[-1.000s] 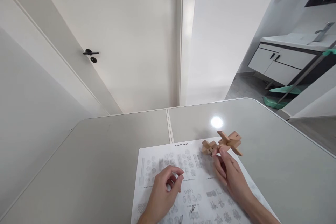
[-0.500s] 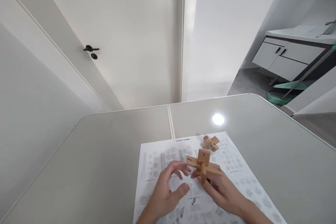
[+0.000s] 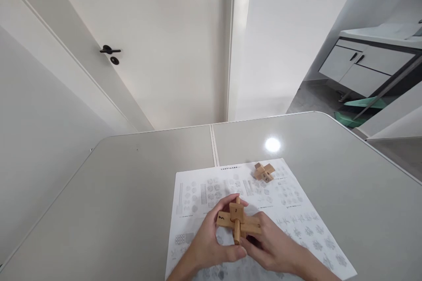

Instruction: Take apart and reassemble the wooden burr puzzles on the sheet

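Note:
A wooden interlocking puzzle (image 3: pixel 249 225) of crossed bars, with a round peg through its middle and dark marks on some ends, is held above the printed sheet. My right hand (image 3: pixel 275 246) grips its right and lower side. Around its left side my left hand (image 3: pixel 207 239) is curled, fingers behind the peg's far end and thumb by its near end. Some fingertips are hidden behind the wood. Farther back on the sheet rests a second, smaller wooden puzzle (image 3: pixel 263 172) of crossed pieces, touched by neither hand.
Under the hands lies a large white paper sheet (image 3: pixel 194 180) with printed diagrams, on a grey table (image 3: pixel 132 193) with a seam down its middle. Past the table stand a white door (image 3: pixel 171 44) with a black handle and, at right, a white cabinet (image 3: pixel 369 61).
My left hand has closed in around the puzzle, having been open beside it. The puzzle and right hand have moved left and a little nearer. The view has shifted slightly.

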The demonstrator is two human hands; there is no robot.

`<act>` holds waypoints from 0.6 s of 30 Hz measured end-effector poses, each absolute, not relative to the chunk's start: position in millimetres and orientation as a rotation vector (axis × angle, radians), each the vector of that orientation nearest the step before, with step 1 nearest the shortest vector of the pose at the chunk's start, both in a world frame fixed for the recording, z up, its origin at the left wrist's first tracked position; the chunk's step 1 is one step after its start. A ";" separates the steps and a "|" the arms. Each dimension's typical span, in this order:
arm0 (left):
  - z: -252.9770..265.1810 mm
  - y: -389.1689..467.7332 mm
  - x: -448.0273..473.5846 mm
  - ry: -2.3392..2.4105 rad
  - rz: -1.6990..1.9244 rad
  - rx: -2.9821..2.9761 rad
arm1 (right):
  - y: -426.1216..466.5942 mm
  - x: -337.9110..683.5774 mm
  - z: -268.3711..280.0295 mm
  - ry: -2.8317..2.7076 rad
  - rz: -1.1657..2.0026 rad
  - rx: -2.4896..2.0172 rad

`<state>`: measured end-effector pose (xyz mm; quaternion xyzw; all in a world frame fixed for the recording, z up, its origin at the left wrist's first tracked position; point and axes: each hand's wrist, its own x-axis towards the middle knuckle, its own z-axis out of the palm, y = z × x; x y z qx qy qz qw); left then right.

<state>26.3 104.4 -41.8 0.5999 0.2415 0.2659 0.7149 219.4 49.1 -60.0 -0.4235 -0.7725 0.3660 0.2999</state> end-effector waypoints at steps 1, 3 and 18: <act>-43.4 103.7 26.5 0.548 0.610 1.349 | 49.6 219.3 -59.3 -2.031 1.009 -1.121; -46.6 102.6 26.6 0.575 0.658 1.381 | 51.2 220.3 -57.6 -1.965 1.098 -1.110; -51.9 106.2 25.0 0.689 0.751 1.465 | 52.9 218.6 -76.1 -0.928 1.898 -0.712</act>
